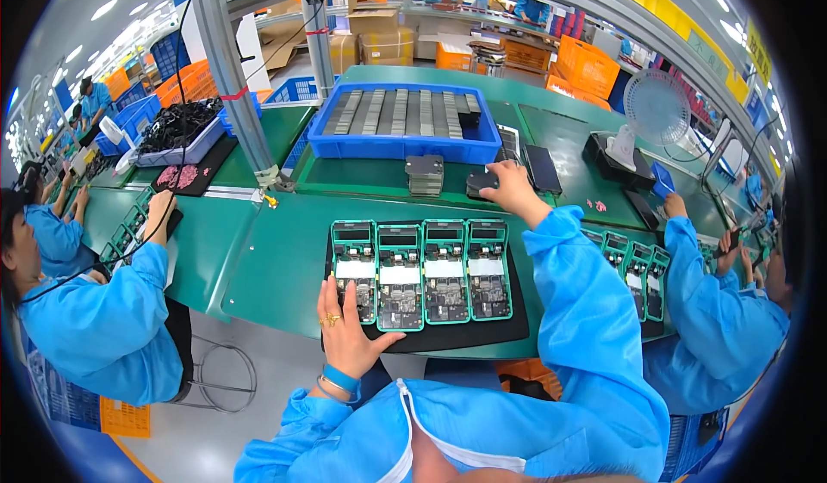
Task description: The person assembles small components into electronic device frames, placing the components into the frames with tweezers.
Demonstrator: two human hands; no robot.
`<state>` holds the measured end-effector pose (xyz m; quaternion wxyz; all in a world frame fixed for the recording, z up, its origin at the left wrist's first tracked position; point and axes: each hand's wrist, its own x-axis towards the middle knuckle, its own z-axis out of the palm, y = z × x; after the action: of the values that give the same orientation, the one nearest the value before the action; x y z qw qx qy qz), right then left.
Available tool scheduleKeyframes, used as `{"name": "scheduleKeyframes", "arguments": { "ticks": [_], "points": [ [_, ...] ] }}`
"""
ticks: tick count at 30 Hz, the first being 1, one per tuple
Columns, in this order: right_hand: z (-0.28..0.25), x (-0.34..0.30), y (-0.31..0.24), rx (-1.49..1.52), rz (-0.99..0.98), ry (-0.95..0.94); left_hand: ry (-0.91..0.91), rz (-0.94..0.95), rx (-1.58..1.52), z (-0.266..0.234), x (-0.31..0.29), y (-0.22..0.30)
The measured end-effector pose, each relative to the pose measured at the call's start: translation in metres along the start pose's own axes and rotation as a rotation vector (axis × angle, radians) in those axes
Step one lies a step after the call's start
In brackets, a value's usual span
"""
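Note:
In front of me, several phone assemblies in green frames (pixel 400 281) lie side by side on a black mat (pixel 482 335). My left hand (pixel 349 328) rests at the leftmost one, its fingers spread over the lower left edge. Farther off, my right hand (pixel 514 192) is at a low stack of dark flat pieces (pixel 478 183), thumb and fingers closed about its right end. How many pieces are between the fingers is hidden. A taller stack of grey flat pieces (pixel 425 176) stands just left of it, apart from the hand.
Behind the stacks a blue tray (pixel 405 149) holds rows of grey pieces. A dark slab (pixel 543 170) lies right of my right hand. A metal post (pixel 228 78) rises at left. Co-workers sit close on both sides, the right one (pixel 715 302) beside more green-framed phones (pixel 633 268).

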<state>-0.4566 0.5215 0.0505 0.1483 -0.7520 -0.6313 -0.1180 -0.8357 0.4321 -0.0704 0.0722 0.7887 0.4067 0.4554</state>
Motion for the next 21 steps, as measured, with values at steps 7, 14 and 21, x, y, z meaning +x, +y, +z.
{"name": "scheduleKeyframes", "arguments": {
  "ticks": [7,14,21],
  "points": [
    [0.025,0.027,0.026,0.031,-0.016,-0.187,0.007,0.029,-0.004,0.001,-0.002,-0.001],
    [0.013,0.018,0.032,0.124,-0.073,-0.082,-0.003,0.032,0.025,0.002,-0.002,-0.002],
    [-0.045,-0.029,-0.01,0.434,-0.136,0.031,0.024,0.043,-0.039,-0.002,0.0,0.002]
  ]
}}
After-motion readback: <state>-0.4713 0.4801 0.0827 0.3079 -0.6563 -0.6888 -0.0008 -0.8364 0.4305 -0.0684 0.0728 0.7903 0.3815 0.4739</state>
